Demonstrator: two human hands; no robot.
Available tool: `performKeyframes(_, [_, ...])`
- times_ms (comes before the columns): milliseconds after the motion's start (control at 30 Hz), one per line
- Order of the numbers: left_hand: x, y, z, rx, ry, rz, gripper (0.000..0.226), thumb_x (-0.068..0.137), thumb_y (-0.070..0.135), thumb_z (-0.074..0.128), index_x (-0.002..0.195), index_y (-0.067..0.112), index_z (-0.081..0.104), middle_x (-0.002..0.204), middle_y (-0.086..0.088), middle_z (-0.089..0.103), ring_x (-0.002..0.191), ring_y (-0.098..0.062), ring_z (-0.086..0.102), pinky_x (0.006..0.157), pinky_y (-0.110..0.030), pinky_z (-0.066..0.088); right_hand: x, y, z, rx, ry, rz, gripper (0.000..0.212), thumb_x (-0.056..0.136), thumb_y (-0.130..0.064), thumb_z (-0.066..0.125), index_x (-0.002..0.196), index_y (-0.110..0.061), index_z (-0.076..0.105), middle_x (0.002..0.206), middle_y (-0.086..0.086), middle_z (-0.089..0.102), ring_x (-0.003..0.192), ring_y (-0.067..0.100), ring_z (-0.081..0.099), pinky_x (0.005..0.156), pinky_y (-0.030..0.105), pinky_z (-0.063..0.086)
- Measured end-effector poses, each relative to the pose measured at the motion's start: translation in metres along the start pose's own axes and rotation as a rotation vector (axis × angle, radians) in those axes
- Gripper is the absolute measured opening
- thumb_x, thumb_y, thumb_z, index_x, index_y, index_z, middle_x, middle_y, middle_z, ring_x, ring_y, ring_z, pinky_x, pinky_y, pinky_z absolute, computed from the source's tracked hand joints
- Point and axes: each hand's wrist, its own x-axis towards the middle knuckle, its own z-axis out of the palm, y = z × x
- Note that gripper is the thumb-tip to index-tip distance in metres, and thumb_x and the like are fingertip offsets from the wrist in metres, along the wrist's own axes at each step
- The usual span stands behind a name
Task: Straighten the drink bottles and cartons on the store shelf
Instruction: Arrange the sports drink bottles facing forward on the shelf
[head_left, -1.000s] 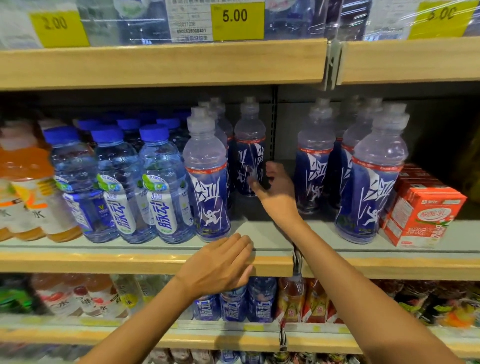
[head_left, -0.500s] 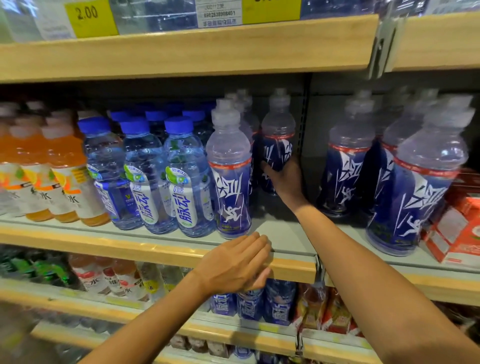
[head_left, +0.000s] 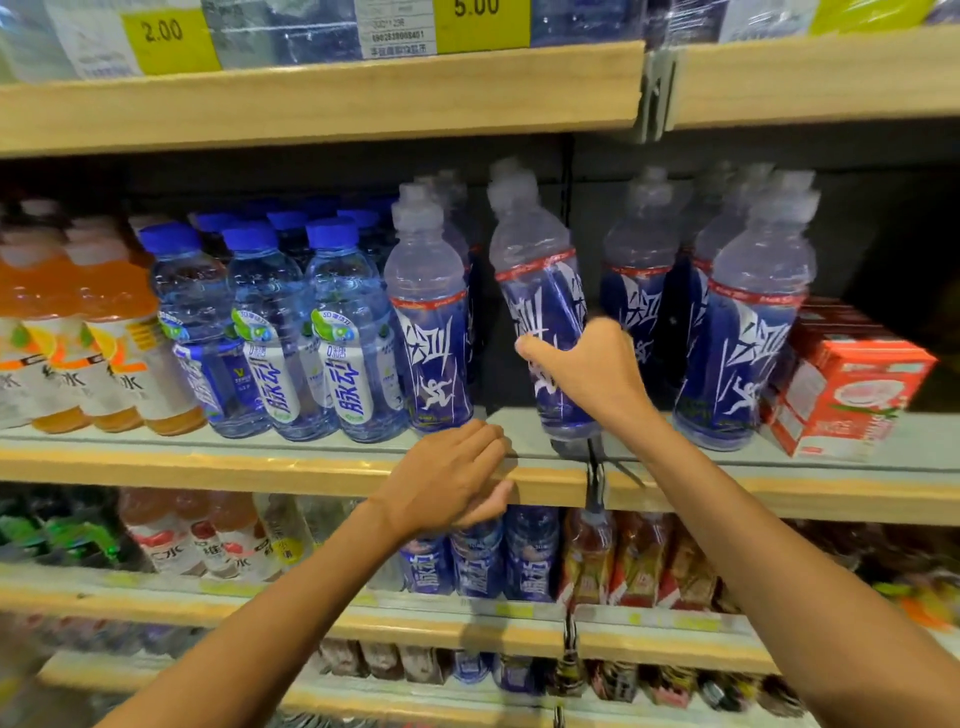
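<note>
Orange bottles (head_left: 109, 338) and blue-capped bottles (head_left: 270, 332) stand neatly on the shelf (head_left: 208, 467). The left hand (head_left: 447, 478) rests on the shelf's front lip, fingers (head_left: 480, 441) together and flat, likely for balance. The right hand (head_left: 587, 374) curls its fingers round a tilted bottle (head_left: 535, 280) near the front edge, probably to stand it level with the upright bottles (head_left: 748, 332) beside it. Red cartons (head_left: 857, 395) sit rightmost.
</note>
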Motion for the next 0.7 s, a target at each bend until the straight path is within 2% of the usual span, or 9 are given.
performKeyframes(67, [0.003,0.008,-0.007,-0.108,-0.003,-0.181,0.037,0.091,0.036,0.042,0.093,0.007,0.065,0.090,-0.006,0.065,0.076,-0.022,0.062,0.058,-0.029,0.044,-0.017,-0.004,-0.012,0.021,-0.015,0.010,0.034,0.068,-0.042,0.074,0.082,-0.014,0.062,0.073,-0.003,0.067,0.067,0.013,0.064,0.056,0.029,0.051])
performKeyframes(133, [0.007,0.016,-0.014,-0.322,0.080,-0.464,0.036,0.095,0.039,0.041,0.098,0.011,0.063,0.092,-0.001,0.065,0.080,-0.017,0.061,0.065,-0.029,0.047,-0.034,-0.007,-0.022,0.053,-0.042,0.020,0.028,0.067,-0.042,0.074,0.082,-0.025,0.058,0.074,-0.012,0.065,0.068,0.004,0.063,0.058,0.023,0.050])
performKeyframes(233, [0.033,0.024,-0.036,-0.935,0.359,-0.885,0.024,0.100,0.031,0.046,0.106,0.014,0.063,0.096,0.001,0.069,0.087,-0.008,0.064,0.079,-0.023,0.050,-0.057,-0.007,-0.031,0.093,-0.086,0.034,0.026,0.068,-0.041,0.074,0.083,-0.026,0.059,0.072,-0.015,0.067,0.065,-0.002,0.064,0.057,0.020,0.050])
performKeyframes(300, [0.057,0.026,-0.057,-1.398,0.463,-1.005,0.034,0.095,0.038,0.047,0.110,0.012,0.061,0.099,-0.004,0.071,0.092,-0.014,0.067,0.083,-0.030,0.052,-0.072,-0.006,-0.032,0.131,-0.111,0.053,0.026,0.069,-0.038,0.075,0.085,-0.026,0.059,0.075,-0.014,0.068,0.066,-0.004,0.064,0.054,0.015,0.047])
performKeyframes(333, [0.066,0.027,-0.064,-1.514,0.465,-1.006,0.043,0.089,0.046,0.049,0.111,0.012,0.062,0.102,-0.006,0.072,0.094,-0.016,0.068,0.083,-0.031,0.054,-0.079,-0.006,-0.030,0.148,-0.121,0.064,0.027,0.069,-0.037,0.075,0.088,-0.025,0.059,0.078,-0.013,0.068,0.067,-0.003,0.065,0.054,0.014,0.046])
performKeyframes(400, [0.077,0.035,-0.076,-1.564,0.438,-0.968,0.055,0.077,0.053,0.058,0.112,0.012,0.064,0.105,-0.008,0.072,0.095,-0.019,0.068,0.081,-0.031,0.055,-0.094,-0.005,-0.025,0.136,-0.120,0.058,0.031,0.069,-0.035,0.074,0.092,-0.021,0.059,0.080,-0.010,0.068,0.070,0.002,0.064,0.057,0.015,0.044])
performKeyframes(467, [0.084,0.043,-0.081,-1.598,0.453,-0.979,0.058,0.071,0.047,0.067,0.114,0.007,0.064,0.100,-0.009,0.072,0.090,-0.021,0.069,0.079,-0.031,0.055,-0.106,-0.004,-0.019,0.083,-0.094,0.028,0.034,0.069,-0.034,0.072,0.095,-0.020,0.055,0.079,-0.009,0.065,0.069,0.003,0.061,0.054,0.012,0.041])
performKeyframes(600, [0.093,0.054,-0.083,-1.588,0.572,-1.110,0.017,0.076,0.020,0.077,0.090,0.017,0.069,0.078,0.000,0.073,0.074,-0.016,0.070,0.067,-0.027,0.056,-0.121,-0.004,-0.010,0.094,-0.066,-0.017,0.044,0.071,-0.038,0.073,0.104,-0.022,0.049,0.087,-0.011,0.063,0.074,0.000,0.059,0.060,0.012,0.046])
performKeyframes(700, [0.095,0.050,-0.086,-1.601,0.606,-1.143,0.011,0.074,0.013,0.074,0.080,0.019,0.067,0.070,0.000,0.070,0.064,-0.016,0.066,0.060,-0.028,0.054,-0.120,-0.001,-0.016,0.216,-0.158,-0.011,0.052,0.069,-0.052,0.072,0.109,-0.029,0.049,0.093,-0.014,0.067,0.085,-0.002,0.064,0.070,0.012,0.050])
